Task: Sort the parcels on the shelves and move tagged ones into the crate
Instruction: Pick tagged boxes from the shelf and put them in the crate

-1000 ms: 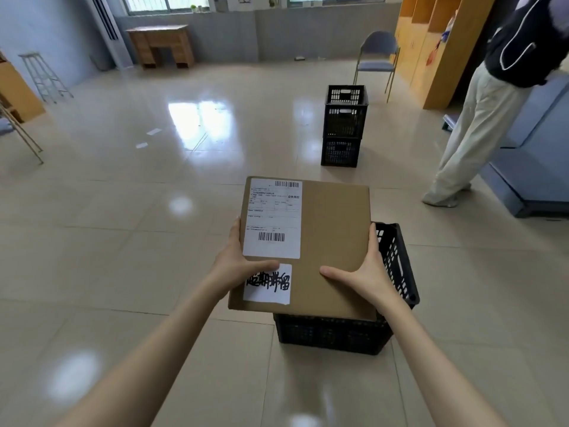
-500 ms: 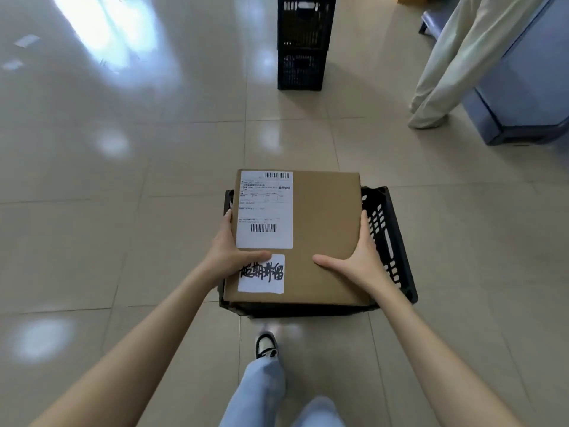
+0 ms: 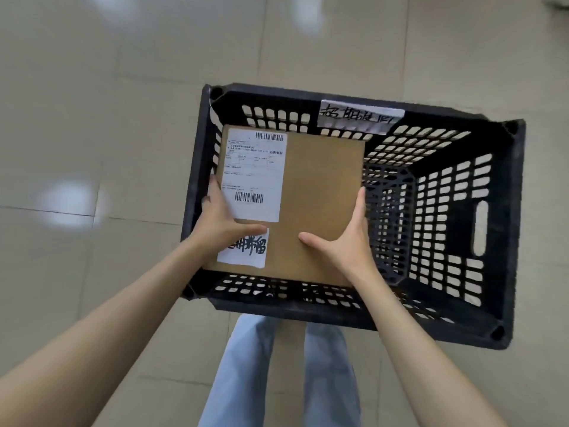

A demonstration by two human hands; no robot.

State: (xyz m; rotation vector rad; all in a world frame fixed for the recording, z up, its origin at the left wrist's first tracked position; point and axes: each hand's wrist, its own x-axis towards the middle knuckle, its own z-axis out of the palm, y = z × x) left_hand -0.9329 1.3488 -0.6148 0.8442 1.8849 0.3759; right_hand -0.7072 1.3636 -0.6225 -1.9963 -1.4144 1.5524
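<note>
Head view, looking straight down: flat brown cardboard parcel (image 3: 311,211) held level inside the left part of a black perforated plastic crate (image 3: 502,229), below the rim; whether it touches the crate bottom cannot be told. Left hand (image 3: 220,223) grips the parcel's left edge, fingers down along the side next to the crate's left wall, thumb lying across the top face. Right hand (image 3: 345,241) grips the parcel's right edge the same way, fingers down the side, thumb spread flat on the cardboard. Both grips closed on the parcel, one each side.

White printed shipping label (image 3: 254,177) with two barcodes covers the upper left of the parcel's top face. Just below it a smaller white tag with black handwritten characters (image 3: 246,251), partly under the left thumb. Similar white handwritten strip (image 3: 360,116) stuck on the crate's far inner wall near the rim, text blurred.

Right part of the crate shows bare lattice walls and floor, with a slot handle (image 3: 480,228) in the right wall. Crate sits on a glossy beige tiled floor (image 3: 92,118) with soft light reflections. Light blue trouser legs (image 3: 249,374) of the person show below the crate's near wall, between the two bare forearms
</note>
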